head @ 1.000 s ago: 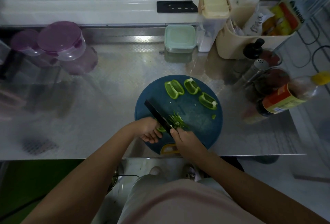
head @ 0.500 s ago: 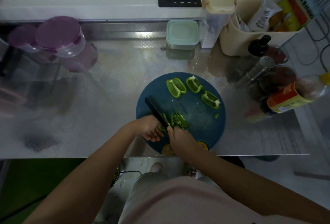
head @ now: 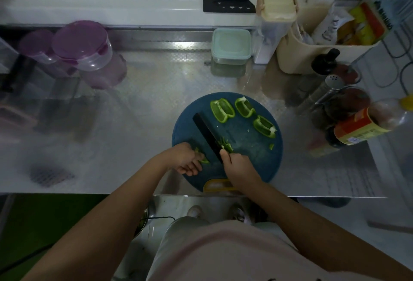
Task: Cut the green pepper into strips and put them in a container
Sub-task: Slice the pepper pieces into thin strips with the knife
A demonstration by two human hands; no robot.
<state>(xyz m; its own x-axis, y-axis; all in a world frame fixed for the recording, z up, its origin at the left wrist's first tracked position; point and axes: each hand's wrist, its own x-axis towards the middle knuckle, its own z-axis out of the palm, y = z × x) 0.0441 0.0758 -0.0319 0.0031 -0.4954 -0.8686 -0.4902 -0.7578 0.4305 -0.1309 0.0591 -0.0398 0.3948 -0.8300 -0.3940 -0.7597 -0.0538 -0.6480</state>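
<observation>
We are at the slicing step. The right hand [head: 240, 168] grips the knife [head: 207, 134] by its handle, blade running diagonally over the round cutting board [head: 252, 164] at lower centre of the frame. The left hand [head: 185, 160] pins a pepper piece [head: 203, 160] under curled fingers, just left of the blade; cut strips [head: 226, 145] lie just beside its right face. Three pepper sections [head: 222, 109] wait (uncut) at the board's upper edge. Next, we judge, the blade shifts leftward one thin slice, fingertips tucked clear.

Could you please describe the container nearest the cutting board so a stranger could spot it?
Find the round blue cutting board on the steel counter. Straight behind it, by the back wall, sits a square container. Its lid is mint green, unlike the purple-lidded jars.
</observation>
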